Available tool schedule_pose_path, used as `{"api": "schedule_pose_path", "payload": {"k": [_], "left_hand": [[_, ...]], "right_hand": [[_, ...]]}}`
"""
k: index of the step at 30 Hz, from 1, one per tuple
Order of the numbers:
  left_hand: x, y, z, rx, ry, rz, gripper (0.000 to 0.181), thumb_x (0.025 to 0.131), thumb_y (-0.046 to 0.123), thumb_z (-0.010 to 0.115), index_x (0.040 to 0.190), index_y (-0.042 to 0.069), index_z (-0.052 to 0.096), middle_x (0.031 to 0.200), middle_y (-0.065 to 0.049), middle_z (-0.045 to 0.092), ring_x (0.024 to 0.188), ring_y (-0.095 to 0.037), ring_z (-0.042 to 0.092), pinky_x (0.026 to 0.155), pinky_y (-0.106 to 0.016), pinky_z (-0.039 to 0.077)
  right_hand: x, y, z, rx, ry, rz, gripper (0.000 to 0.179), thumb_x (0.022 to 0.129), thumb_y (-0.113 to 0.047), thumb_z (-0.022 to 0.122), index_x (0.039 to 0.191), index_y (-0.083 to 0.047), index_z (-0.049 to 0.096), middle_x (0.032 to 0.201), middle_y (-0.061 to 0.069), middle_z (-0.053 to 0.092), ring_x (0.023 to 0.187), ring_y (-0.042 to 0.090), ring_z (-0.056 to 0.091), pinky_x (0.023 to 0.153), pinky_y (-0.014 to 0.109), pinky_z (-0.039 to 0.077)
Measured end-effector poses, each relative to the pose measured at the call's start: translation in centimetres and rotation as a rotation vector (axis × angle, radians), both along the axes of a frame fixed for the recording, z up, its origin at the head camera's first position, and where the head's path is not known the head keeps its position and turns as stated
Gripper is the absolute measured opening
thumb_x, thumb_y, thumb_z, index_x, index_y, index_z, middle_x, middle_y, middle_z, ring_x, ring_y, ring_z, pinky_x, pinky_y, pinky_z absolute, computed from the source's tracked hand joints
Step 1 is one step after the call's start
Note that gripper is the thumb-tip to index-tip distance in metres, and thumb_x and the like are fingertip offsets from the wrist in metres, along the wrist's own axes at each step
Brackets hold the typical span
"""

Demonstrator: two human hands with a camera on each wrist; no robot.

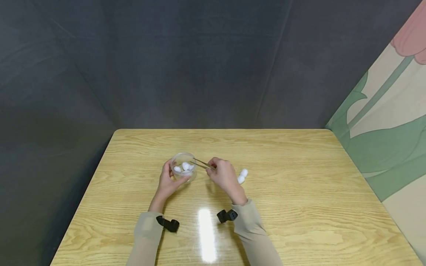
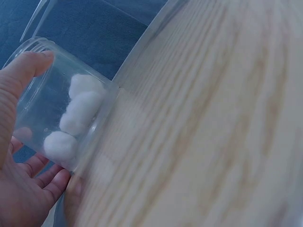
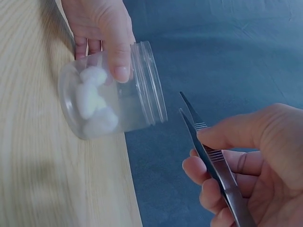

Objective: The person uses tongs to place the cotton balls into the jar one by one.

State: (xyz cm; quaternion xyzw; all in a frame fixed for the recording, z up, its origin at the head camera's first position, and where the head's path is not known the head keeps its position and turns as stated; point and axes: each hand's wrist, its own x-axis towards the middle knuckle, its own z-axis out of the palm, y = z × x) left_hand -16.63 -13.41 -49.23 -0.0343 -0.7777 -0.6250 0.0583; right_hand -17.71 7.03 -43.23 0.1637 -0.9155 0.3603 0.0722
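A clear plastic jar (image 1: 191, 176) without a lid stands on the table, several white cotton balls (image 2: 80, 111) lying at its bottom. My left hand (image 1: 168, 183) holds the jar from the side, thumb near the threaded rim and fingers around the wall. In my right hand (image 1: 225, 177) a pair of metal tweezers (image 3: 215, 158) is pinched between thumb and fingers. The tweezers' tips are apart, with nothing between them, just outside the jar's mouth in the right wrist view. More cotton balls (image 1: 244, 173) lie on the table beside the right hand, partly hidden by it.
The wood-grain table (image 1: 299, 207) reaches back to a dark cloth backdrop (image 1: 199, 74). A curtain with a flower pattern (image 1: 392, 147) hangs along the right side. Each wrist carries a small black camera (image 1: 227, 215).
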Motion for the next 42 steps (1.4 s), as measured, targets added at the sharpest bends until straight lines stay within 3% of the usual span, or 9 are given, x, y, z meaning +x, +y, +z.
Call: {"api": "schedule_pose_path", "payload": {"k": [12, 19, 24, 32, 40, 42], "left_hand": [[-0.1, 0.0, -0.3, -0.007, -0.015, 0.003, 0.080, 0.073, 0.001, 0.077, 0.137, -0.006, 0.030, 0.132, -0.028, 0.039, 0.114, -0.037, 0.042, 0.093, -0.047, 0.034], [-1.4, -0.5, -3.4, -0.010, -0.012, 0.028, 0.083, 0.071, 0.005, 0.080, 0.139, 0.002, 0.032, 0.133, -0.021, 0.042, 0.112, -0.030, 0.043, 0.092, -0.041, 0.035], [-1.6, -0.6, -3.9, -0.009, 0.010, 0.032, 0.084, 0.070, 0.007, 0.081, 0.138, 0.004, 0.033, 0.132, -0.018, 0.043, 0.111, -0.028, 0.044, 0.091, -0.040, 0.036], [-1.5, -0.6, -3.6, -0.016, -0.020, 0.031, 0.083, 0.072, 0.007, 0.081, 0.138, 0.003, 0.032, 0.133, -0.019, 0.042, 0.114, -0.029, 0.043, 0.093, -0.043, 0.035], [-0.2, -0.2, -0.7, 0.000, -0.007, 0.004, 0.081, 0.073, 0.000, 0.077, 0.138, -0.007, 0.030, 0.133, -0.029, 0.039, 0.114, -0.037, 0.042, 0.094, -0.049, 0.034], [-0.1, -0.2, -0.5, 0.002, -0.013, 0.004, 0.081, 0.073, 0.001, 0.077, 0.138, -0.006, 0.030, 0.134, -0.029, 0.038, 0.115, -0.037, 0.041, 0.095, -0.048, 0.034]], "right_hand": [[0.4, 1.2, 0.1, -0.016, -0.011, -0.023, 0.010, 0.083, -0.006, 0.068, 0.090, 0.000, 0.067, 0.082, 0.009, 0.067, 0.058, 0.011, 0.052, 0.055, 0.025, 0.045], [0.6, 2.0, 0.1, -0.030, -0.005, -0.039, 0.011, 0.082, -0.005, 0.069, 0.090, 0.002, 0.067, 0.083, 0.011, 0.067, 0.057, 0.011, 0.052, 0.058, 0.030, 0.048], [0.7, 2.5, 0.0, -0.034, -0.010, -0.056, 0.010, 0.082, -0.005, 0.069, 0.090, 0.002, 0.067, 0.081, 0.011, 0.067, 0.057, 0.012, 0.052, 0.059, 0.031, 0.048], [0.8, 3.2, -0.1, -0.036, -0.008, -0.069, 0.011, 0.082, -0.005, 0.069, 0.090, 0.002, 0.067, 0.078, 0.010, 0.066, 0.051, 0.009, 0.047, 0.054, 0.028, 0.045], [0.8, 4.1, -0.3, -0.041, -0.025, -0.101, 0.010, 0.081, -0.004, 0.069, 0.090, 0.002, 0.067, 0.077, 0.010, 0.065, 0.056, 0.012, 0.051, 0.055, 0.030, 0.046], [0.8, 4.3, -0.3, -0.046, -0.025, -0.107, 0.010, 0.081, -0.004, 0.069, 0.090, 0.002, 0.067, 0.076, 0.010, 0.065, 0.057, 0.013, 0.052, 0.055, 0.029, 0.046]]}}
